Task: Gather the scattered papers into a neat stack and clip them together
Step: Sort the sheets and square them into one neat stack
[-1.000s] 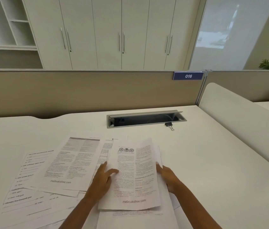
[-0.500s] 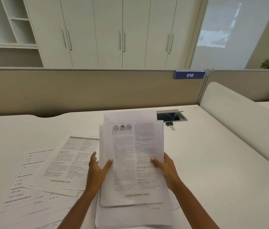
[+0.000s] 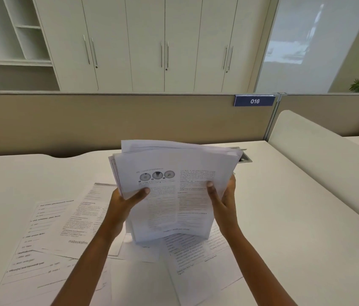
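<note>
A bundle of printed sheets (image 3: pixel 174 195) stands nearly upright above the white desk, its bottom edge close to the surface. My left hand (image 3: pixel 123 202) grips the bundle's left edge, thumb on the front page. My right hand (image 3: pixel 222 202) grips the right edge the same way. The sheets' top edges are uneven and fanned. More printed papers (image 3: pixel 63 228) lie flat and scattered on the desk at the left, and another sheet (image 3: pixel 196 257) lies under the bundle. The binder clip is hidden behind the held sheets.
The white desk (image 3: pixel 284 217) stretches to the right. A cable tray opening (image 3: pixel 245 159) peeks out behind the bundle. A beige partition (image 3: pixel 108 120) with a blue "016" sign (image 3: pixel 254 100) backs the desk; a white side panel (image 3: pixel 328 164) rises on the right.
Both hands lifted the gathered sheets off the desk and tipped them upright. The bundle now covers the binder clip and most of the cable tray.
</note>
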